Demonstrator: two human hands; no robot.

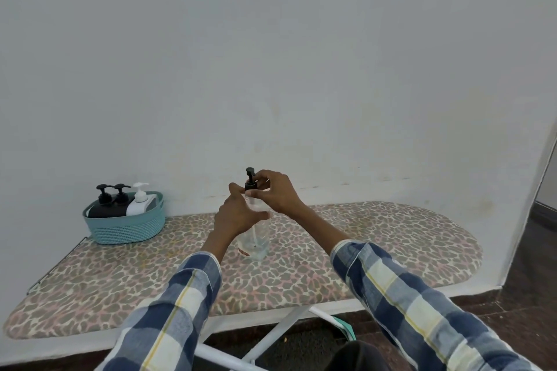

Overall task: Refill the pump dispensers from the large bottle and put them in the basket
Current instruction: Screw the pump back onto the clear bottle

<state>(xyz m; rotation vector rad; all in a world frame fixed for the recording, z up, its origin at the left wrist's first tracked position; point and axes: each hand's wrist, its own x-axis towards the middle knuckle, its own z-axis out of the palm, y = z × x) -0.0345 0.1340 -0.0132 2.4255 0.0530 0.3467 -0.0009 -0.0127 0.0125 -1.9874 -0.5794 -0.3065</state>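
The left hand grips the clear dispenser while the right hand's fingers pinch its black pump; the step looks like twisting it, next likely basket placement.

Board right, 3 o'clock: bare ironing board, open passage.
Obstacles: basket at 9 o'clock; wall at 12 o'clock.

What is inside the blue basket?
Three pump dispensers stand in the teal basket: two black dispensers and one white dispenser. Their lower parts and the basket's bottom are hidden by its wall.
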